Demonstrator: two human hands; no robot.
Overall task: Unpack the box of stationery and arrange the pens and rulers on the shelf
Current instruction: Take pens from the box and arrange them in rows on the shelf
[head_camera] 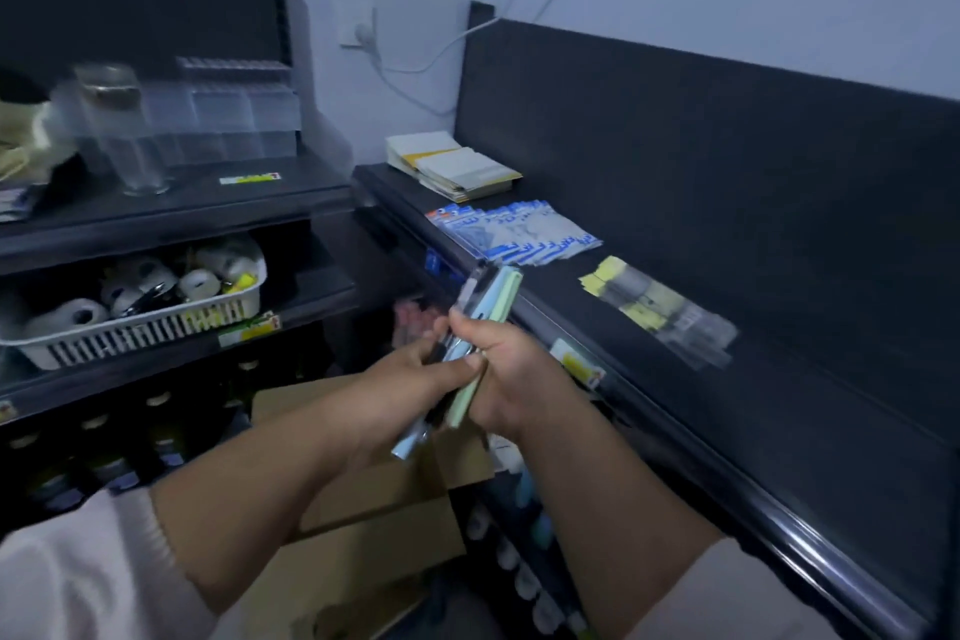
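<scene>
Pastel green, pale blue and glossy black make up the bundle of stationery (pixel 496 291), a handful of slim, straight pieces held together above the open box (pixel 379 504) and just in front of the edge of the shelf (pixel 779 405); blur keeps me from telling pens from rulers among them. The left hand (pixel 410 374) grips the lower part with its thumb pressed across the front, and the right hand (pixel 506 374) wraps its curled fingers round the middle, so both hands are closed on the same bundle. The box is plain brown cardboard with its flaps turned out; the forearms cover most of what lies inside. The shelf is a matt black board with a rounded, faintly shiny front lip and a tall dark back panel. On it lie a stack of paper pads (pixel 452 166) with white and yellow covers, a fanned row of flat blue-and-white packets (pixel 514 234), and some clear plastic packets (pixel 660 307) with yellow labels, each group set apart from the next. On the darker unit to the left, a white slatted plastic basket (pixel 130 327) holds rolls of tape and a few dark tools. Above it stand a clear drinking glass (pixel 124 135) and a tiered set of clear plastic bins (pixel 234 120). Capped bottles (pixel 104 463) fill the lowest level there.
</scene>
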